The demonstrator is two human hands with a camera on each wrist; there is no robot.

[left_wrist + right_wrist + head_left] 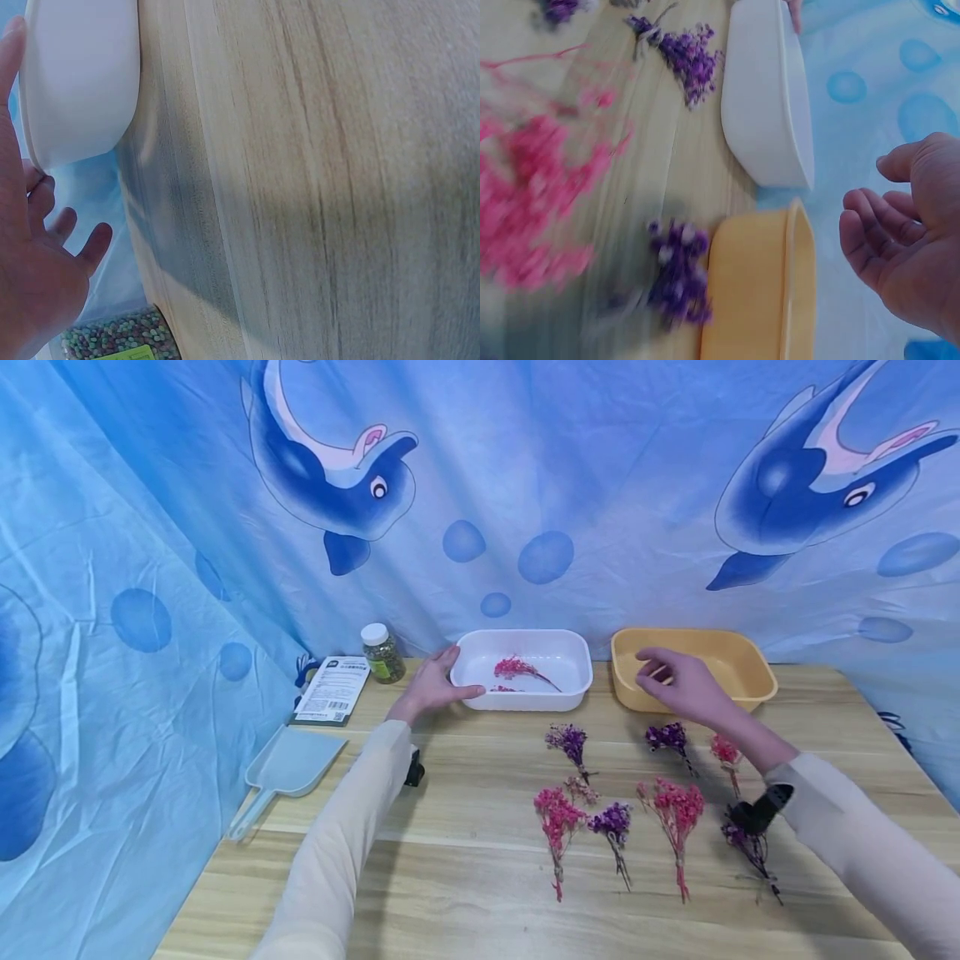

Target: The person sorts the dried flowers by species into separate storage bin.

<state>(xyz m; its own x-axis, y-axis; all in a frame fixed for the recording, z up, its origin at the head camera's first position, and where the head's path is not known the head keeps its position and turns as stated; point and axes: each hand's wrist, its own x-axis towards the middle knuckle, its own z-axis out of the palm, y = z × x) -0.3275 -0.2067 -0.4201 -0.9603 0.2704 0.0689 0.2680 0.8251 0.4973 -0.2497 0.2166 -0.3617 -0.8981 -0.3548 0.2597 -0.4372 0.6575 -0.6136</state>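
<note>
My left hand (435, 683) rests at the left end of a white plastic basin (525, 702), thumb along its near rim and fingers behind. Pink dried flower sprigs (517, 668) lie inside that basin. Over the yellow basin (738, 668) hovers my right hand (678, 683), fingers loosely bent with nothing between them; the right wrist view shows the bare palm (922, 232). On the table in front lie small dried bunches: purple flowers (567, 742), a second purple bunch (667, 737), pink flowers (558, 818) and more pink flowers (678, 806).
A jar with a white lid (382, 653) stands left of the white basin, beside a printed packet (333, 689). Further left lies a pale blue dustpan (294, 762). A blue dolphin-print curtain (480, 460) hangs behind the wooden table (465, 877).
</note>
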